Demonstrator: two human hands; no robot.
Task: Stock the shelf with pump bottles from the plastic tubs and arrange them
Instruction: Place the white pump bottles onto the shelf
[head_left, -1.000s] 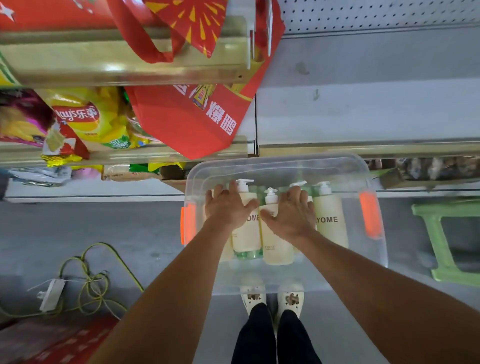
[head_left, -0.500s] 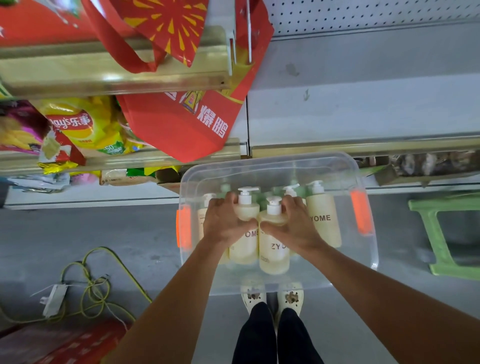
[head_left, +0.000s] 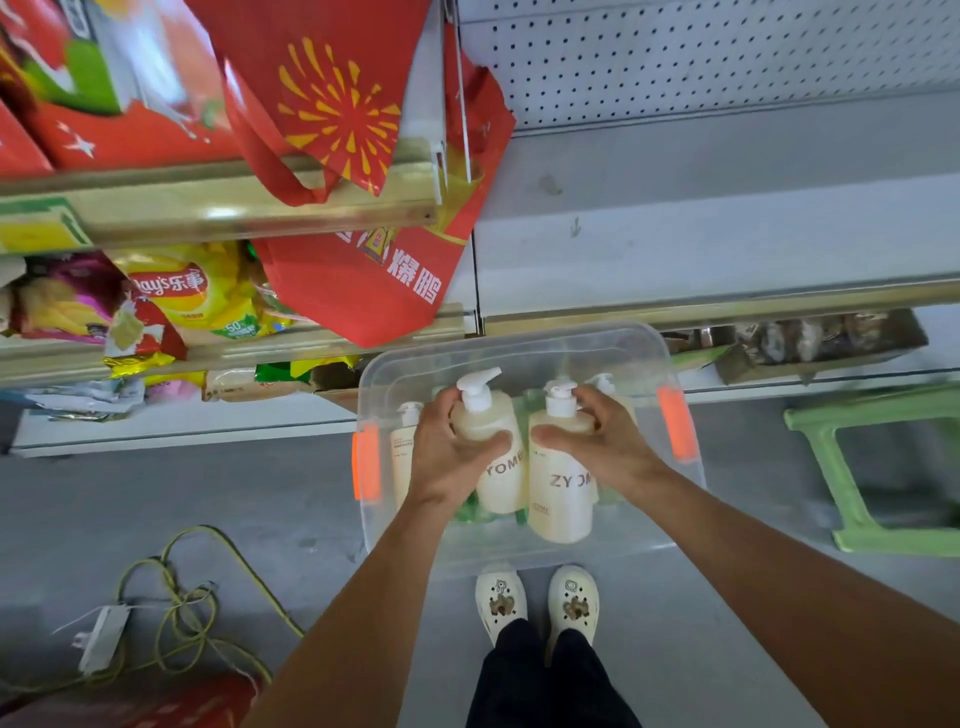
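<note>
A clear plastic tub (head_left: 524, 345) with orange latches stands on the floor by my feet, holding cream pump bottles with white pumps. My left hand (head_left: 449, 452) grips the shoulder of one cream bottle (head_left: 498, 467), raised above the others. My right hand (head_left: 597, 441) grips a second cream bottle (head_left: 563, 493) beside it, also raised. Another bottle (head_left: 405, 452) stands at the tub's left side; one more pump (head_left: 603, 383) peeks out behind my right hand. The grey shelf (head_left: 727, 244) straight above the tub is bare.
Red bags (head_left: 363, 270) hang over the left shelves, which hold chip packets (head_left: 197, 296). A green plastic stool (head_left: 872, 467) stands at the right. A yellow cable and power strip (head_left: 171, 613) lie on the floor at the left. My white shoes (head_left: 535, 603) are just behind the tub.
Both hands have closed round two bottles and lifted them up out of the row in the tub. The view has tilted slightly upward toward the shelves.
</note>
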